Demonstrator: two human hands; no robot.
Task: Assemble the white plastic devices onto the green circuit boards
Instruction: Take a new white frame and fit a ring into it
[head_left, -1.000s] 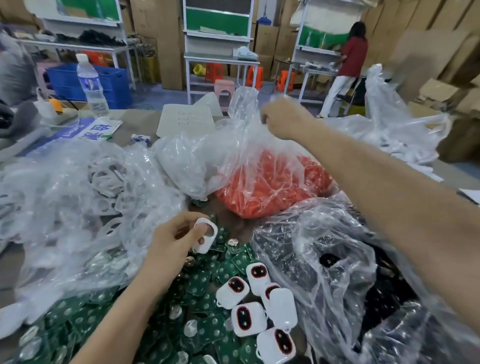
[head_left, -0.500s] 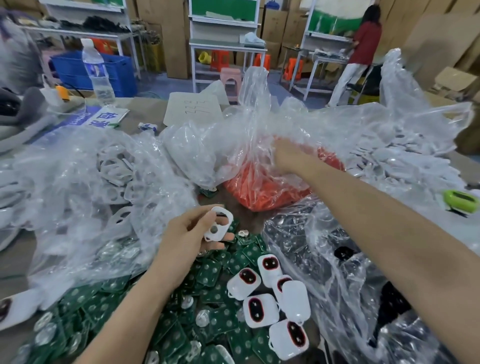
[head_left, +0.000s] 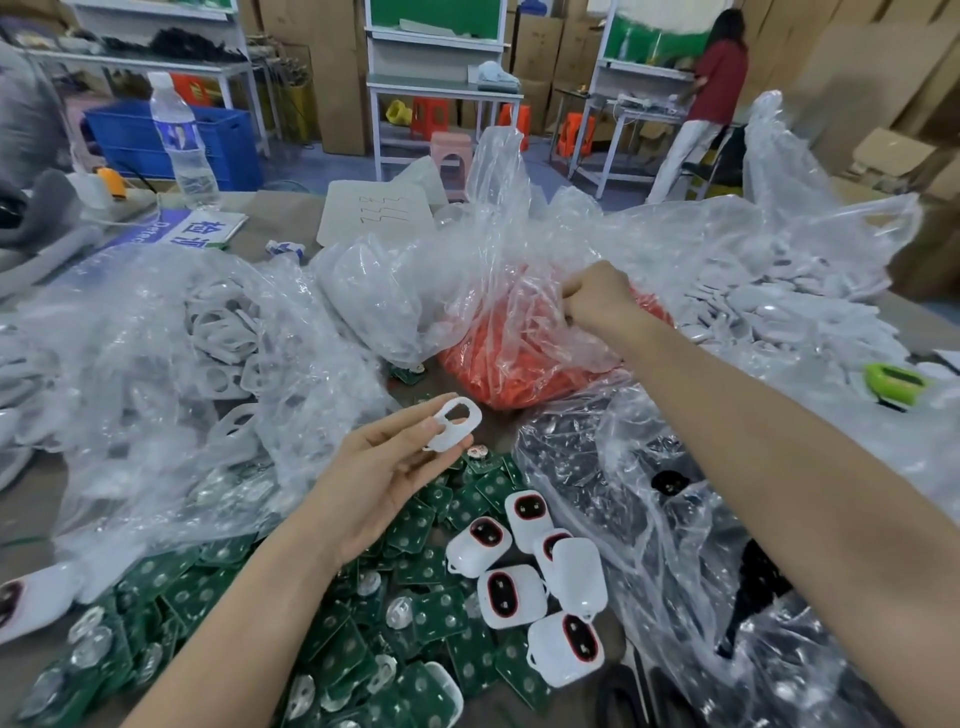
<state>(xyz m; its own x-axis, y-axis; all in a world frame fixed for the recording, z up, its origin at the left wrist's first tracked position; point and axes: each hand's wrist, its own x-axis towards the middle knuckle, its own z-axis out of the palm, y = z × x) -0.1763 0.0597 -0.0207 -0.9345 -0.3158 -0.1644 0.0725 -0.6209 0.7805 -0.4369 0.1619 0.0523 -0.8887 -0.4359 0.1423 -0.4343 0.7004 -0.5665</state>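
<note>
My left hand (head_left: 384, 478) holds a white plastic shell (head_left: 453, 422) with an oval opening, pinched between thumb and fingertips above a heap of green circuit boards (head_left: 332, 644). Several assembled white devices (head_left: 524, 571) with red-ringed black windows lie on the boards at the lower middle. My right hand (head_left: 597, 301) reaches forward with fingers curled, gripping the clear film of the bag of orange parts (head_left: 524, 358).
A clear bag of white shells (head_left: 171, 353) lies at the left, a bag of black parts (head_left: 675, 545) at the right, another of white parts (head_left: 769, 306) behind. A water bottle (head_left: 182, 145) stands far left. A green device (head_left: 896, 382) sits at the right edge.
My right hand has come down from above the bags and now grips the orange parts bag. My left hand has turned the white shell and lifted it slightly.
</note>
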